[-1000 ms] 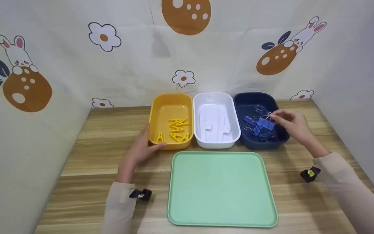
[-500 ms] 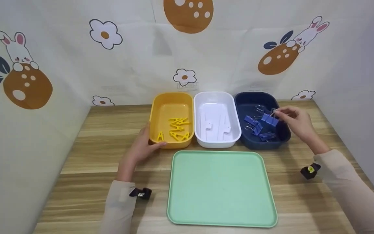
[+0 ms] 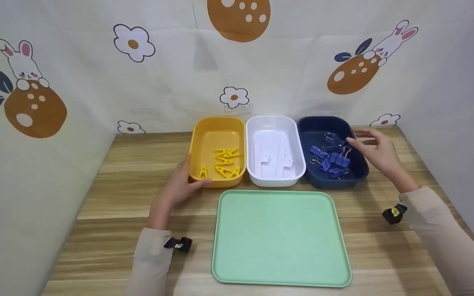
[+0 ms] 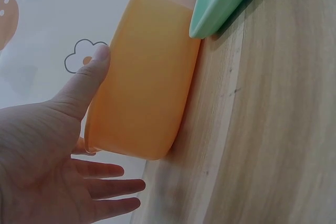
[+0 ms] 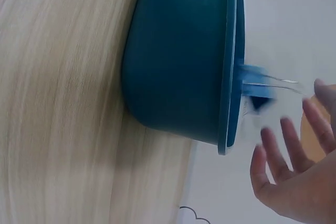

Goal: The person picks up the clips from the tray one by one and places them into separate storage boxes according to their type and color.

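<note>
My left hand (image 3: 175, 190) touches the near left corner of a yellow plastic bin (image 3: 216, 183), its thumb along the rim; in the left wrist view its other fingers are straight and spread. Yellow plastic clips (image 3: 228, 154) lie inside that bin. Over the right rim of a navy bin (image 3: 331, 183) hovers my right hand (image 3: 380, 158), fingers parted. Just off its fingertips, a blurred blue binder clip (image 5: 255, 85) with wire handles is seen above the rim in the right wrist view. More blue binder clips (image 3: 338, 172) are heaped in the navy bin.
A white bin (image 3: 275, 182) stands between the other two, with white pieces (image 3: 287, 163) in it, their kind unclear. In front of the bins lies a green tray (image 3: 281, 238) on the wooden table (image 3: 113, 197). A patterned cloth (image 3: 171, 90) hangs behind.
My right hand pinched a blue binder clip by its wire handle, raised it slightly rightward, then let it go; the clip is lower in the navy bin now. My left hand has stayed put.
</note>
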The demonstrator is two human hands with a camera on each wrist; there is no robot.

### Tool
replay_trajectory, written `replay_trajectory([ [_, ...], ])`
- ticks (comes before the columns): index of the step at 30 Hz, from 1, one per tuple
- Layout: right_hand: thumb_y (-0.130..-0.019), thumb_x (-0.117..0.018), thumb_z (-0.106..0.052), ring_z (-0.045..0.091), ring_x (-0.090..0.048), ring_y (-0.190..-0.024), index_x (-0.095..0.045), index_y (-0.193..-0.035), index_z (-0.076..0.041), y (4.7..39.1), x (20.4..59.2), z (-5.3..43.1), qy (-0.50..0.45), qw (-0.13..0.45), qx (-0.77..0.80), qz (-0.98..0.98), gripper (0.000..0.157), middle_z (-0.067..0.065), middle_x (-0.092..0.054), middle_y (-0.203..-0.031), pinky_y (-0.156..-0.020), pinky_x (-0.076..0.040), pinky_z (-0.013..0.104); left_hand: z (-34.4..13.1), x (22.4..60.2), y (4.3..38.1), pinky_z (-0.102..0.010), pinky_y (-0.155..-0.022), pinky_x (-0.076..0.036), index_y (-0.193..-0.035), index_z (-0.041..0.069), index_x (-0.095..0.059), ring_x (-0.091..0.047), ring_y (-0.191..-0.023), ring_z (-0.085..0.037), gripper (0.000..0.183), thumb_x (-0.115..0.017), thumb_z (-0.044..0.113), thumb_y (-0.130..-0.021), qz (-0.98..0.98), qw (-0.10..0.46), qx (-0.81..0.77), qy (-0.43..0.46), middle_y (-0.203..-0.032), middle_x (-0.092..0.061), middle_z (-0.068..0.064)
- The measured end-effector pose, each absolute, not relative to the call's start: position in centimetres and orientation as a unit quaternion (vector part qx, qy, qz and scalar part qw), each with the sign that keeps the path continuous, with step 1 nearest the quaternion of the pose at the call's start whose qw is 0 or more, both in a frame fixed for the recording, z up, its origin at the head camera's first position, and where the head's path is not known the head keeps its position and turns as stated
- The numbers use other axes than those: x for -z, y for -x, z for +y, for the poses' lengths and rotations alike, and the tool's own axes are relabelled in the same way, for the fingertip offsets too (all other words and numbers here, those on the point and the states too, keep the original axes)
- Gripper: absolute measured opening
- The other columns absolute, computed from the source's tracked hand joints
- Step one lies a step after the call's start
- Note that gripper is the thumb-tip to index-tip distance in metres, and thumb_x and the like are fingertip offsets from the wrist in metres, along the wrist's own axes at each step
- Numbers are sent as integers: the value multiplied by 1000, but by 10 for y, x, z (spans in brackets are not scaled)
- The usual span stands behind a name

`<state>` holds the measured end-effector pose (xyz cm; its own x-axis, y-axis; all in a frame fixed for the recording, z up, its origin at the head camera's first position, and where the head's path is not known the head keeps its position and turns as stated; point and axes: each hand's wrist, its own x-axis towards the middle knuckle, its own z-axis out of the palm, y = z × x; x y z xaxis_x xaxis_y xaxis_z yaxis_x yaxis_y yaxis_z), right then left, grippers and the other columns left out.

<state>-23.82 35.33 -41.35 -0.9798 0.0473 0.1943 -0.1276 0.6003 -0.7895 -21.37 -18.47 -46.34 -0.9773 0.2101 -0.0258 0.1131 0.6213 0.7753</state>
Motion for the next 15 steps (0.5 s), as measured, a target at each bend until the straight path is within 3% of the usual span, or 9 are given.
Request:
replay_trajectory([
  [3,-102,-72,-33,47,-52,-134,-45,-156,0,235,411,352,-23,86,-450,-889,69,30,-48,-154,-106,-51,43,-185,463,213,-56,-130,-20,-171,11,-10,-26,-158,-38,106,-80,38,-96,900,56,-421,-93,-172,-23,-22],
  [6,-101,-73,-32,59,-41,-142,-35,-161,1,232,410,351,-26,79,-455,-886,79,34,-37,-161,-112,-41,68,-186,463,211,-56,-130,-21,-170,10,-12,-28,-156,-38,104,-80,37,-96,901,58,-420,-91,-170,-26,-23],
  [15,-101,-74,-33,61,-35,-145,-30,-164,0,226,403,357,-25,73,-446,-892,84,33,-31,-165,-116,-33,74,-183,457,213,-57,-130,-20,-171,15,-10,-28,-156,-40,105,-79,41,-96,904,82,-413,-76,-171,-23,-23],
])
